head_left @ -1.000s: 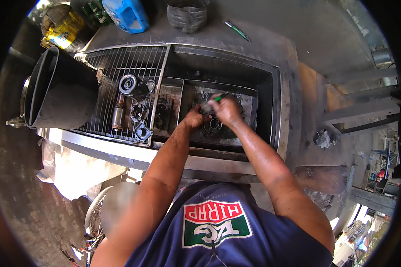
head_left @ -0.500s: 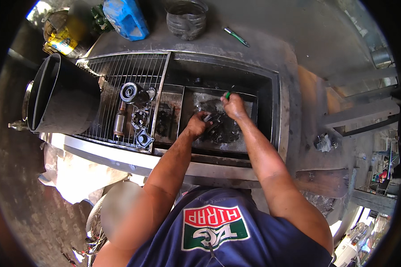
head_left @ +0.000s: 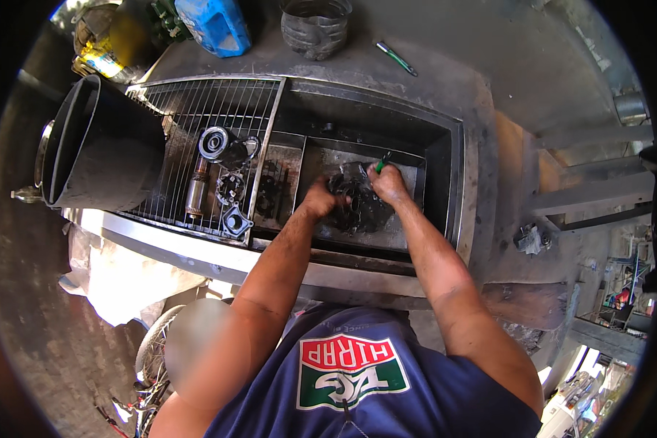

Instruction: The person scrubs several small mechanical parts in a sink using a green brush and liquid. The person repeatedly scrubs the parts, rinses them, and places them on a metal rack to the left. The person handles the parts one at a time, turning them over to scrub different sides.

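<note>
Over the wet metal basin (head_left: 401, 235), my right hand (head_left: 390, 184) is closed around a tool with a green handle (head_left: 382, 162). The tool's working end is hidden by the hand. To its left, my left hand (head_left: 320, 200) curls its fingers at a dark, wet heap of parts (head_left: 354, 212); what lies in its grip is too dark to make out. On the wire rack (head_left: 182, 109) left of the basin stand a cylindrical metal housing (head_left: 219, 144), a motor armature (head_left: 196, 193), a round slotted part (head_left: 230, 188) and a small end cover (head_left: 236, 220).
A large black bucket (head_left: 109, 153) lies tilted at the rack's left end. Behind the basin are a blue jug (head_left: 213, 28), a cut-off clear plastic container (head_left: 314, 31) and a green pen-like tool (head_left: 397, 58). A crumpled clear bag (head_left: 531, 239) lies to the right.
My right hand has lowered slightly, and the green handle now points more to the upper right. My left hand has shifted a little; the pale piece seen at its fingertips no longer shows.
</note>
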Demonstrator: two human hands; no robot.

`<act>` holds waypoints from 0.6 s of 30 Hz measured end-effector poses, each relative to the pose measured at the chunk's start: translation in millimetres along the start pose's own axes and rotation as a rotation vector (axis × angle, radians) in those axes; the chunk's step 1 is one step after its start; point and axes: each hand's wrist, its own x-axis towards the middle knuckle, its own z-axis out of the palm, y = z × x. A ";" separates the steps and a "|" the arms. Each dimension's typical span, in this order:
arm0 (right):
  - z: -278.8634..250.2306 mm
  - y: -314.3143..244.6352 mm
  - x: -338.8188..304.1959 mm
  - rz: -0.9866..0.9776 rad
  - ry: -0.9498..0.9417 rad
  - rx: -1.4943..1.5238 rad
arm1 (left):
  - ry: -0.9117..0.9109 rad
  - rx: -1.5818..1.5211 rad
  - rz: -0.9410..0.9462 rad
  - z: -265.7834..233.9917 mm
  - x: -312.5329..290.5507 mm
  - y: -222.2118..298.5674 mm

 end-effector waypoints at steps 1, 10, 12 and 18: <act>4.3 -9.9 -4.4 -0.023 -0.071 0.092 | -0.042 0.188 0.055 -0.6 -4.0 5.6; -13.3 -50.5 -13.7 -0.177 0.119 -0.015 | 0.022 0.367 -0.030 10.0 -5.9 11.8; -2.5 -42.9 -13.0 -0.397 -0.114 0.182 | 0.024 0.257 -0.017 5.8 0.6 -1.7; 11.8 13.0 -2.2 -0.151 0.104 -0.050 | -0.070 0.240 -0.048 -6.6 2.5 -17.7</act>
